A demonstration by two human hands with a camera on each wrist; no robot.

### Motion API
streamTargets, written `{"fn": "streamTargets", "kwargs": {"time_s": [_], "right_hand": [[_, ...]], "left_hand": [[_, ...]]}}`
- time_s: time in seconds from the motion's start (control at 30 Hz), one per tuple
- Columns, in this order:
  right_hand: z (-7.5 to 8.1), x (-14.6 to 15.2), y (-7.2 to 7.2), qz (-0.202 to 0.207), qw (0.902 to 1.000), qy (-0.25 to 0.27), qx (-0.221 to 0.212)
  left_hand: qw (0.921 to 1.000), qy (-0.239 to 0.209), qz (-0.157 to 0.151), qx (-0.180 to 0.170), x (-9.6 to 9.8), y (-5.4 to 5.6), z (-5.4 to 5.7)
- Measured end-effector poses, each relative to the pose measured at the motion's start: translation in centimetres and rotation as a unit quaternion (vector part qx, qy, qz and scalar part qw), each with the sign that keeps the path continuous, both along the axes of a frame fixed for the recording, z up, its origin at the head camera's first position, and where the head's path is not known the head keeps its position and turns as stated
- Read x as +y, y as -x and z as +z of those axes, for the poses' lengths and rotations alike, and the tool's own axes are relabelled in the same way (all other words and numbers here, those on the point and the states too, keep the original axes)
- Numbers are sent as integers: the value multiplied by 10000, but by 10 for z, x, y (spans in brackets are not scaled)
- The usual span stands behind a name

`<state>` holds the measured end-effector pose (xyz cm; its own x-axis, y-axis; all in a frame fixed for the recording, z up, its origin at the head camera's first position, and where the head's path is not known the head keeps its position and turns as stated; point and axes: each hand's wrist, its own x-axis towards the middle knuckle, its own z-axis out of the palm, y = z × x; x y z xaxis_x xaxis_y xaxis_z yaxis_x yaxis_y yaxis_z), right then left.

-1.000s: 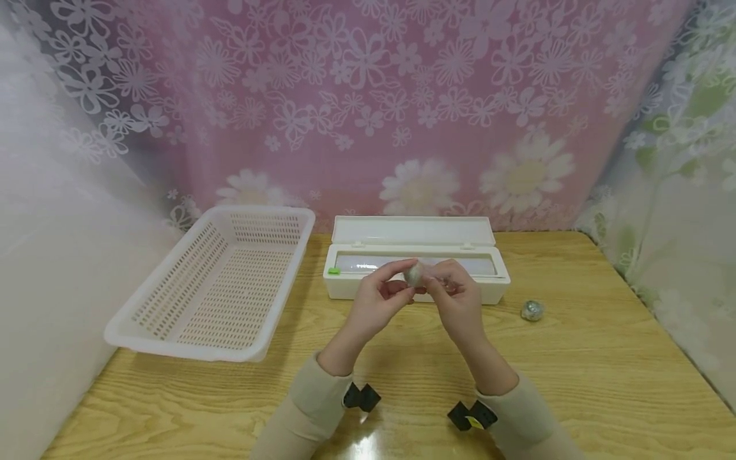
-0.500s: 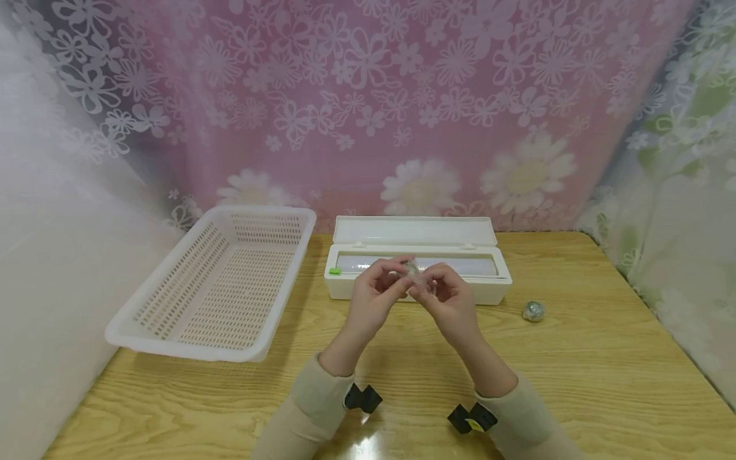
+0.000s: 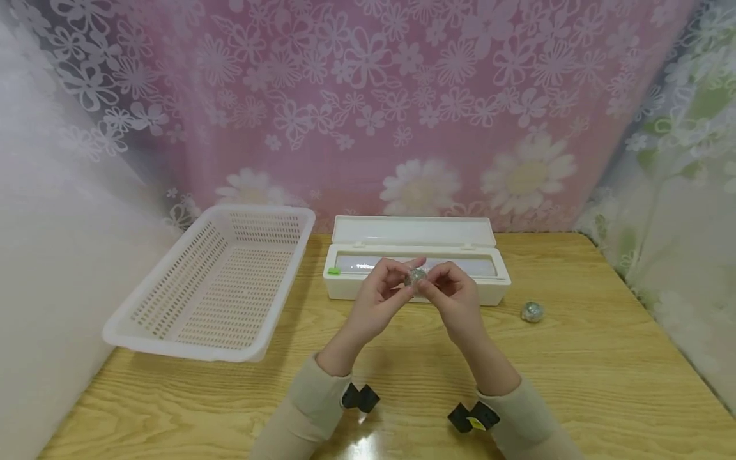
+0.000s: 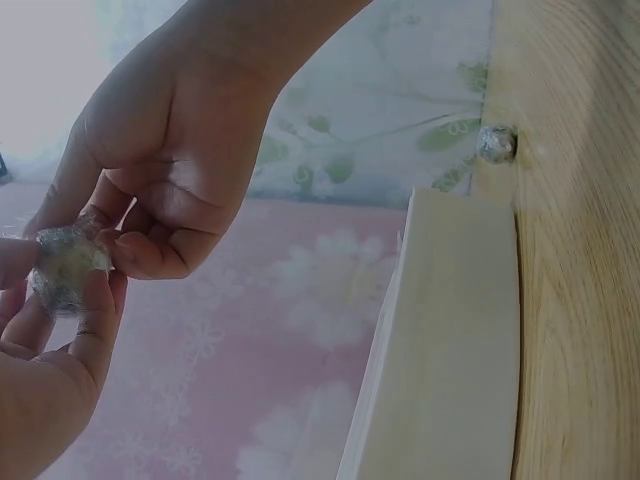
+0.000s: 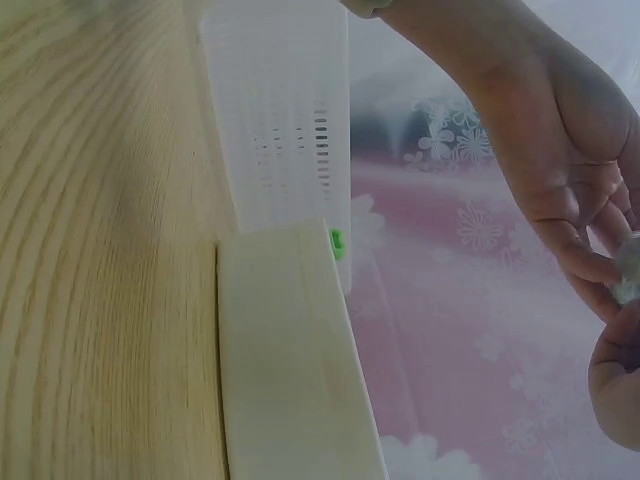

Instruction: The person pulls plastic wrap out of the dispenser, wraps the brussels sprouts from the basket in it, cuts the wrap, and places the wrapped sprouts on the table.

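A small round ball wrapped in clear film, grey-green and shiny (image 3: pixel 415 276), is held in front of the white box by both hands. My left hand (image 3: pixel 374 303) pinches it with thumb and fingers from the left. From the right, my right hand (image 3: pixel 459 305) grips its film with thumb and fingertips. In the left wrist view the wrapped ball (image 4: pixel 68 268) shows a pale yellowish middle under crinkled film. Only its edge appears in the right wrist view, between the fingers. A second wrapped ball (image 3: pixel 531 312) lies on the table to the right.
Behind the hands stands a long white cling film box (image 3: pixel 483 292), lid raised, with a roll inside and a green tab (image 3: pixel 333 271) at its left. A white perforated basket (image 3: pixel 267 306) sits on the left of the wooden table (image 3: pixel 604 370). Floral curtains surround the table.
Loose film stood out between the fingers half a second ago; now it lies close around the ball. The fingers have shifted on it, and the ball has turned. The second ball stays put.
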<state>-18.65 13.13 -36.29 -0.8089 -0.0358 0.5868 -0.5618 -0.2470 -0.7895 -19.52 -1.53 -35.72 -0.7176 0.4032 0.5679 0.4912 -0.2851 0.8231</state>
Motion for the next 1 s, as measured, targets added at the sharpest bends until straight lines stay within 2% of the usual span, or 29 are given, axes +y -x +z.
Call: {"fn": "streamTargets", "kwargs": {"time_s": [0.07, 0.27, 0.37, 0.5, 0.6, 0.7, 0.83, 1.0], "right_hand": [[1, 0, -1, 147, 9999, 25, -20], [3, 0, -3, 561, 9979, 146, 295], [5, 0, -3, 514, 9977, 14, 442], [6, 2, -3, 278, 9983, -237, 461], [7, 3, -4, 206, 9977, -388, 522], [7, 2, -4, 147, 9965, -474, 677], [5, 1, -3, -18, 9956, -509, 786], [4, -1, -4, -133, 9968, -489, 618]], "left_hand": [[9996, -200, -166, -52, -1, -1, 1], [9924, -803, -698, -617, -5, -2, 3], [9915, -739, -765, -744, -6, -1, 3], [9934, -530, -609, -820, -4, -1, 2], [9949, -461, -487, -751, -3, -3, 2], [9967, -474, -221, -626, -2, -3, 3], [9948, -708, 91, -729, -1, -3, 3], [9929, -883, 30, -792, 0, -5, 3]]}}
